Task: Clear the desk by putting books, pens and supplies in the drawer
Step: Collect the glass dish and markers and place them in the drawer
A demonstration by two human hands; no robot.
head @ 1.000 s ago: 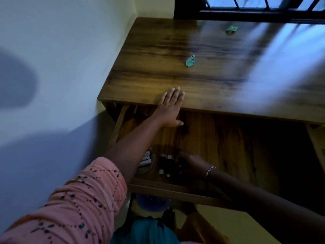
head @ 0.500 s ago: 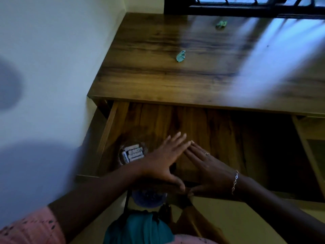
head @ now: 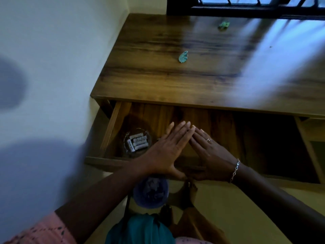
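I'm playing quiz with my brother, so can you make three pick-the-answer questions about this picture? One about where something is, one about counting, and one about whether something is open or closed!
1. Where is the dish of batteries?
A. on the desk top
B. in the drawer's front left corner
C. on the floor

2. How many small green things lie on the desk top?
A. two
B. five
C. none

3. How is the drawer now?
A. shut
B. pulled open
C. taken out

Answers:
1 B, it sits inside the drawer beside the left hand.
2 A, one green scrap near the middle, another by the window.
3 B, its inside shows under both flat hands; the right hand is there too.
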